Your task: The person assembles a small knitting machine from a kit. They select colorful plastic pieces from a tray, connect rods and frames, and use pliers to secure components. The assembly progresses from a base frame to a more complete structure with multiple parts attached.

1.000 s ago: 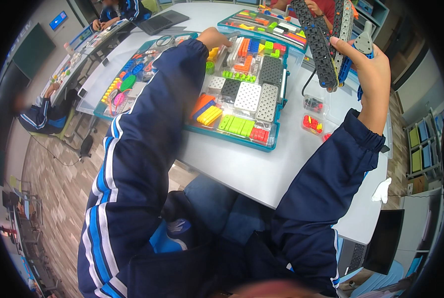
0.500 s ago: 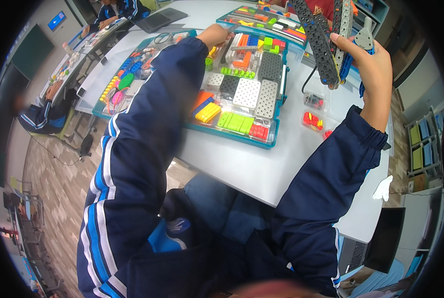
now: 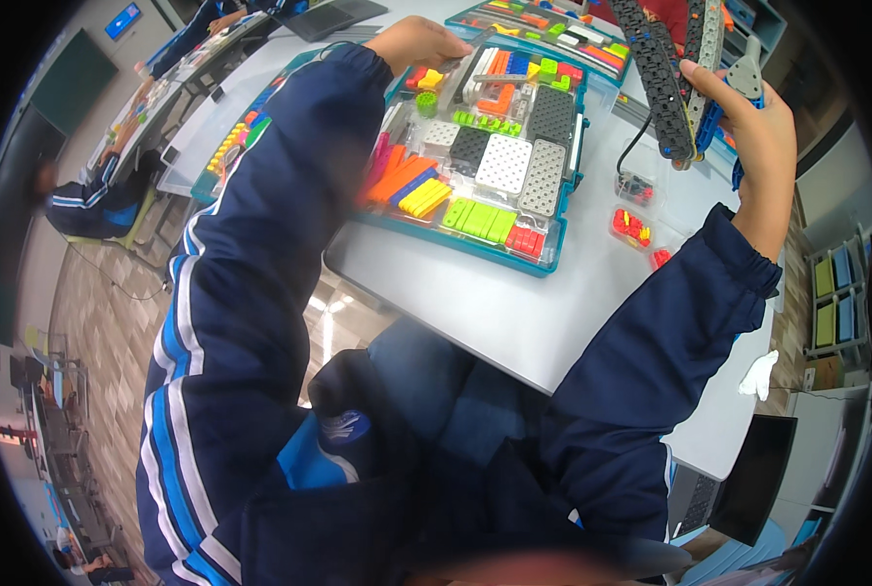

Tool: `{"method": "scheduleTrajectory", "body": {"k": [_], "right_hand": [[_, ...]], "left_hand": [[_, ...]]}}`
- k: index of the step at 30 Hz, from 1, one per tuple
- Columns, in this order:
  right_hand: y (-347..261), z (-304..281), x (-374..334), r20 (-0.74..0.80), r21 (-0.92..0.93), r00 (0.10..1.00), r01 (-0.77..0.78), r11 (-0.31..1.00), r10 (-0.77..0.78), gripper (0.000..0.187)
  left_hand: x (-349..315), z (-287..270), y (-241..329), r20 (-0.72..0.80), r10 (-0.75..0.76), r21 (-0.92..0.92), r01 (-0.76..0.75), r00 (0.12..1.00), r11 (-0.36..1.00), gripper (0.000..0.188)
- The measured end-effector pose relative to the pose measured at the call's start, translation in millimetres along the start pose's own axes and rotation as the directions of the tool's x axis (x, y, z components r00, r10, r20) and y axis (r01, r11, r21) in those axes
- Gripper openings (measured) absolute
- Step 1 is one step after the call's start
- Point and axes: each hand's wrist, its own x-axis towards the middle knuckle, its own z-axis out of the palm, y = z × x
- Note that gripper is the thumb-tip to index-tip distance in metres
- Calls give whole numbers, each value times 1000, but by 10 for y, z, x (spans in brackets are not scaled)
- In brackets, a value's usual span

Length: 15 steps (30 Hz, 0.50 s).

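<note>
At the far right, my right hand is closed around a building-kit model with black track treads, grey beams and blue parts. It holds the model raised over the table. My left hand reaches over the far left part of an open teal-edged parts case. Its fingertips are pinched on a thin grey beam, partly hidden by the fingers. Close to that hand in the case lie yellow pieces and a green gear. Grey, black and white plates fill the case's middle.
Small clear boxes of red and yellow pieces sit right of the case. A second parts case and a laptop are farther back. A black cable hangs from the model. My left sleeve covers part of the case's lid. Other people sit at tables to the left.
My left hand has lifted slightly up and away from the case's pieces, with the grey beam in its fingers. The view has shifted a little; my right hand still holds the model.
</note>
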Motion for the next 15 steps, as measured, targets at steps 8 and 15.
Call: {"method": "scheduleTrajectory", "body": {"k": [8, 15], "right_hand": [[11, -51, 29, 30, -29, 999, -12, 1000, 13, 44], [3, -89, 49, 50, -76, 999, -8, 997, 12, 47]], "left_hand": [[-410, -228, 352, 191, -50, -121, 74, 980, 990, 15], [-1110, -185, 679, 187, 53, 340, -116, 981, 933, 20]]}}
